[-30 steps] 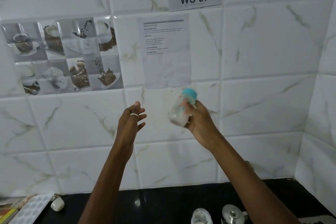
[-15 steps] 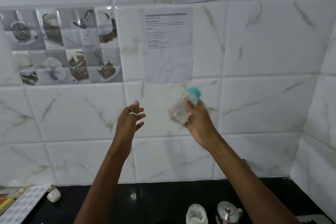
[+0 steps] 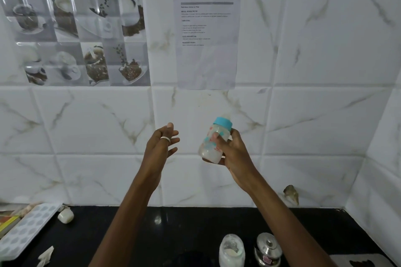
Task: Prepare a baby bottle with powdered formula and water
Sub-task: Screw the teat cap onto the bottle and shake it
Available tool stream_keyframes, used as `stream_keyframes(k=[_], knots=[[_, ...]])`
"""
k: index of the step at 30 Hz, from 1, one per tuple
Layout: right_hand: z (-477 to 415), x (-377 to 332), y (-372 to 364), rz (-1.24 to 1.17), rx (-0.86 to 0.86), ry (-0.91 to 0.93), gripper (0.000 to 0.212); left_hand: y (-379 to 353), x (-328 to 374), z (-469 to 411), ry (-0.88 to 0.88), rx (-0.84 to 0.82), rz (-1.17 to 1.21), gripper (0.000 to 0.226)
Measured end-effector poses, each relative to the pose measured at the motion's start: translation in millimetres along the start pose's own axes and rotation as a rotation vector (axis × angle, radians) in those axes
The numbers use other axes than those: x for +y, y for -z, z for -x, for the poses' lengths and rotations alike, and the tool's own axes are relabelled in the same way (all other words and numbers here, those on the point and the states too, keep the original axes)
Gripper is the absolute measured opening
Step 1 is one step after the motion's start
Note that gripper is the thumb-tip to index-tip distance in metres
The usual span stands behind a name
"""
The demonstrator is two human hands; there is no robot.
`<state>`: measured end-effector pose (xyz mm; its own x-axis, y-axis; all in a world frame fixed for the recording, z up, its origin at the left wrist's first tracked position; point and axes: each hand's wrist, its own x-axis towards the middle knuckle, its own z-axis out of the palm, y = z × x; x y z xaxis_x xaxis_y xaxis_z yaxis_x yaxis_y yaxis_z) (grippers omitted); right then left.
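A white plastic tray with round dimples (image 3: 23, 226) lies on the black shiny counter (image 3: 173, 234) at the far left. The left hand (image 3: 159, 147), with a ring on it, is up in the air, fingers spread and holding nothing. The right hand (image 3: 233, 154) grips a clear baby bottle with a blue cap (image 3: 214, 140), tilted, with white milk inside. Below sit a clear jar of white powder (image 3: 231, 250) and a small shiny steel pot with a lid (image 3: 268, 249).

Jar (image 3: 231, 250) left of tin (image 3: 268, 249) on counter (image 3: 173, 234)
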<state>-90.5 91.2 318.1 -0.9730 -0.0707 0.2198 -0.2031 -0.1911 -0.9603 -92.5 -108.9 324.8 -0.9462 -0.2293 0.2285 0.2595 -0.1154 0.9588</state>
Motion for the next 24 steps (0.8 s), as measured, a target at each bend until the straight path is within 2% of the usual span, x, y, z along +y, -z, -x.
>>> stream_keyframes(k=[6, 16, 19, 24], knots=[[12.7, 32.9, -1.9, 0.218, -0.004, 0.009, 0.048, 6.4, -32.0, 21.8, 0.048, -0.086, -0.063, 0.026], [39.9, 95.7, -20.7, 0.496, -0.053, 0.034, 0.062, 16.0, -96.6, 51.8, 0.126, -0.265, -0.214, 0.048], [47.0, 119.7, -24.9, 0.543, -0.095, -0.001, 0.065, 23.2, -117.5, 61.4, 0.144, -0.329, -0.251, 0.053], [62.9, 166.0, -29.2, 0.572, -0.113, -0.086, 0.065, 38.4, -159.5, 76.4, 0.200, -0.327, -0.258, 0.061]])
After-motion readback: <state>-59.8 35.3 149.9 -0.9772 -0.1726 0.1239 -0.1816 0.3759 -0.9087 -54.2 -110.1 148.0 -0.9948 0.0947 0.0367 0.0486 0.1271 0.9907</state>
